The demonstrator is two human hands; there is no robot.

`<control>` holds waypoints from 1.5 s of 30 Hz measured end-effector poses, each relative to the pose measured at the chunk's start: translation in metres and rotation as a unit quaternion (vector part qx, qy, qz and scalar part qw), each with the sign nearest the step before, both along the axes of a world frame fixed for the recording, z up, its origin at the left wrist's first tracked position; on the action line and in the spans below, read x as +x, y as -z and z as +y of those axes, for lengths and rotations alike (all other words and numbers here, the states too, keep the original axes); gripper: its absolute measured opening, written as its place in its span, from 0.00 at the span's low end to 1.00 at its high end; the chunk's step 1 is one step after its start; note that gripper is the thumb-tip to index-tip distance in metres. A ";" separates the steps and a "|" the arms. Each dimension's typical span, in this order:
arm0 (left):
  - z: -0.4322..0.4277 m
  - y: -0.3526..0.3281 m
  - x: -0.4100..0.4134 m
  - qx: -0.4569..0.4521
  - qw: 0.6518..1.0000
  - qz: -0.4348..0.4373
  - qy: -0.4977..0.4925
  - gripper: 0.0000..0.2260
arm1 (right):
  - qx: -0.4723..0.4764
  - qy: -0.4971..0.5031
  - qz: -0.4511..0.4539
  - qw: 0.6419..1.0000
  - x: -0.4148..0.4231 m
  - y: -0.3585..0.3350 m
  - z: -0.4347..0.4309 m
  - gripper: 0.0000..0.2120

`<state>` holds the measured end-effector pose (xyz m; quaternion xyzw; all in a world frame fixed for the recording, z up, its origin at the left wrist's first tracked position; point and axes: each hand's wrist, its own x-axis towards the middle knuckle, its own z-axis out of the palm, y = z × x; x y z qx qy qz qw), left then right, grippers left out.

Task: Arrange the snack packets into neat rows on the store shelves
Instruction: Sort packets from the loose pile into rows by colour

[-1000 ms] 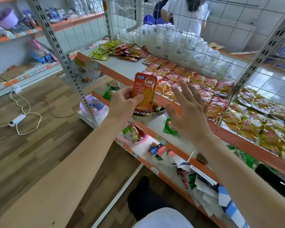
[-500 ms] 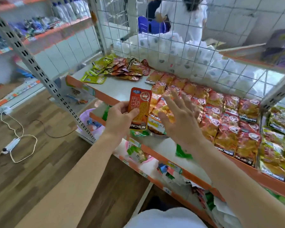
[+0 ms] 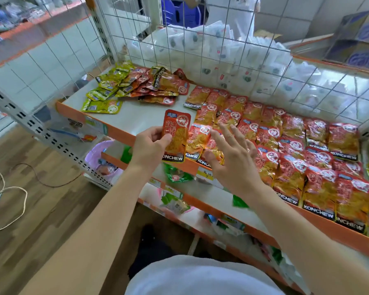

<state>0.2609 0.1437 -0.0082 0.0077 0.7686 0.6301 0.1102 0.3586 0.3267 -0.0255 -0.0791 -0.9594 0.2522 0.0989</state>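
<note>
The left hand (image 3: pixel 149 149) pinched one red packet (image 3: pixel 176 133) upright over the shelf's (image 3: pixel 134 118) front edge; the right hand (image 3: pixel 232 160) hovered, fingers (image 3: pixel 239 137) spread wide, holding nothing; it should probably be laid flush against the rows' (image 3: pixel 285 145) left end, label matching.

Held packet (image 3: pixel 176 133) brought beside the rows (image 3: pixel 296 145), right hand (image 3: pixel 234 167) nearer them

A white store shelf (image 3: pixel 128 118) with an orange front edge carries red-and-gold KONCHEW packets (image 3: pixel 296 150), laid flat in overlapping rows from its middle to its right end. At the back left corner a loose heap of red packets (image 3: pixel 162 86) lies mixed with green packets (image 3: pixel 107 99). A green wrapper (image 3: pixel 177 174) lies on the lower shelf (image 3: pixel 213 199).
</note>
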 end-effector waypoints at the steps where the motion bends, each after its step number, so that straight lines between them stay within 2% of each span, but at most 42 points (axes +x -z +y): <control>1: 0.002 0.004 -0.010 -0.004 1.000 0.003 0.006 0.06 | 0.001 0.009 -0.003 1.000 -0.007 0.002 0.001 0.26; 4: 0.009 0.015 -0.042 -0.027 0.999 0.023 0.023 0.08 | -0.003 0.041 -0.006 0.999 -0.031 0.005 0.003 0.26; 10: 0.024 0.035 -0.107 -0.068 0.986 0.107 0.109 0.21 | 0.039 0.069 -0.058 0.995 -0.083 0.021 -0.006 0.26; 13: 0.032 0.043 -0.132 -0.124 0.959 0.194 0.168 0.20 | 0.064 0.055 -0.090 0.992 -0.103 0.027 -0.007 0.28; 17: 0.041 0.055 -0.156 -0.153 0.917 0.297 0.216 0.17 | 0.115 0.073 -0.122 0.983 -0.125 0.033 -0.008 0.31; 24: 0.049 0.080 -0.163 -0.214 0.868 0.384 0.232 0.17 | 0.139 0.128 -0.120 0.975 -0.130 0.042 -0.026 0.30; 30: 0.050 0.085 -0.162 -0.311 0.836 0.403 0.203 0.14 | 0.154 0.169 -0.104 0.968 -0.125 0.048 -0.035 0.29; 34: 0.051 0.086 -0.163 -0.329 0.832 0.393 0.213 0.13 | 0.145 0.167 -0.103 0.970 -0.126 0.047 -0.034 0.29; 40: 0.053 0.086 -0.161 -0.371 0.805 0.387 0.255 0.23 | 0.169 0.162 -0.105 0.966 -0.124 0.048 -0.033 0.29; 45: 0.055 0.085 -0.161 -0.385 0.801 0.380 0.257 0.24 | 0.203 0.147 -0.123 0.960 -0.122 0.048 -0.036 0.32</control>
